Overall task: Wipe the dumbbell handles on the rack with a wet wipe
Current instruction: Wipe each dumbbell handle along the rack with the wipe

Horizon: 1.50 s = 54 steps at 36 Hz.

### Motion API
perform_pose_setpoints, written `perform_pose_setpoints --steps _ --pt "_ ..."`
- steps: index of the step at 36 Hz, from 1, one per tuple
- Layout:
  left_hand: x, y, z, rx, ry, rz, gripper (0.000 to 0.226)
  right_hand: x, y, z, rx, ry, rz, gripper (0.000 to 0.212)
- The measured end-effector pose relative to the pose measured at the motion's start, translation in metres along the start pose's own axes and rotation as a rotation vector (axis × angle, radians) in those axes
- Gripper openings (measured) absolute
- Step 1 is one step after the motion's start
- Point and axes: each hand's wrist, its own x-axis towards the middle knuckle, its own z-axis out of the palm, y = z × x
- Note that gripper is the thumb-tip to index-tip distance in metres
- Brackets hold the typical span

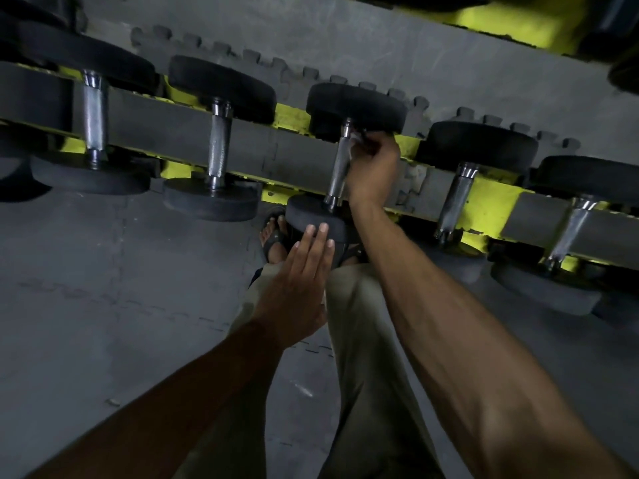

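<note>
Head view, dim light, looking down along a yellow dumbbell rack (491, 198) whose rails are faced with grey padding. Five dumbbells with black round heads and chrome knurled handles lie across the rails in a row. Third dumbbell from left (356, 108) is the one under work: its handle (337, 167) runs from the far head down to the near head (316, 219). Right hand (371, 164) is at the upper end of that handle, just below the far head; its fingers (378, 143) are curled and pinch a wet wipe (356, 137) against the chrome, only a small pale crumple of which shows between fingertips and handle. How far the wipe wraps round the bar cannot be told. Left hand (297, 281) is flat, fingers straight and pressed close together, fingertips resting on the near head's rim; it grips nothing. Neighbouring handles: second dumbbell handle (218, 143) to the left, fourth dumbbell handle (456, 202) to the right, both untouched by either hand. Leftmost handle (93, 115) and rightmost handle (570, 229) lie well apart from the hands. Below the rack, grey interlocking floor mats (103, 305). The person's khaki trousers (363, 340) fill the lower centre, and a sandalled foot (275, 236) shows on the floor just left of the near head. A second yellow rack tier (501, 22) appears at the top edge, partly cut off
</note>
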Motion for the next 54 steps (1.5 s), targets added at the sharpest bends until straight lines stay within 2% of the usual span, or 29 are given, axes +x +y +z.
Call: perform_pose_setpoints --steps 4,9,11,14,18,24,26,30,32,35,37,40,43,46,48,52,54 --pt "0.000 0.001 0.000 0.002 0.007 -0.003 0.103 0.002 0.007 -0.003 -0.045 -0.008 0.096 0.007" --pt "0.001 0.002 -0.002 0.009 0.030 -0.011 0.107 -0.016 0.035 -0.025 -0.016 -0.220 0.334 0.022" --pt "0.001 0.002 -0.002 0.006 0.030 -0.010 0.109 -0.012 0.034 -0.030 0.061 -0.305 0.448 0.022" --pt "0.002 0.002 -0.001 0.022 0.030 -0.015 0.111 0.012 0.013 -0.025 0.279 -0.328 0.581 0.019" --pt "0.002 -0.002 0.003 0.043 0.047 -0.010 0.109 0.030 0.002 -0.013 0.438 -0.306 0.610 0.018" --pt "0.000 0.000 -0.001 0.047 0.025 -0.007 0.108 -0.006 0.025 -0.043 0.074 -0.428 0.543 0.017" --pt "0.001 -0.001 0.000 0.046 0.029 -0.004 0.110 -0.005 0.020 -0.049 0.048 -0.456 0.526 0.014" --pt "0.000 -0.003 0.002 0.048 0.044 0.008 0.112 0.018 -0.003 -0.035 0.227 -0.283 0.476 0.025" --pt "0.000 -0.005 0.002 0.044 0.050 0.009 0.113 0.022 -0.007 -0.023 0.198 -0.168 0.341 0.022" --pt "0.000 -0.006 0.005 0.024 0.070 0.024 0.110 0.005 -0.005 -0.017 -0.093 -0.079 -0.057 0.011" --pt "0.000 -0.008 0.005 0.005 0.087 0.027 0.106 -0.012 0.001 -0.019 -0.287 -0.126 -0.367 0.010" --pt "0.002 -0.010 0.003 -0.021 0.101 0.013 0.101 -0.014 0.009 -0.026 -0.734 -0.296 -0.848 0.013" --pt "0.009 -0.014 0.002 -0.008 0.095 -0.009 0.098 0.003 0.000 -0.030 -1.041 -0.358 -1.179 0.024" --pt "0.014 -0.018 0.004 0.009 0.071 0.009 0.105 0.015 -0.009 -0.031 -1.203 -0.374 -1.316 0.024" --pt "0.014 -0.019 0.006 0.003 0.081 0.015 0.109 0.012 -0.010 -0.029 -1.317 -0.442 -1.366 0.021" --pt "0.012 -0.020 0.006 0.002 0.094 0.029 0.114 -0.009 -0.012 -0.019 -1.389 -0.758 -1.473 0.021" --pt "0.012 -0.022 0.005 -0.003 0.088 0.033 0.113 -0.007 -0.019 -0.013 -1.389 -0.832 -1.533 0.025"
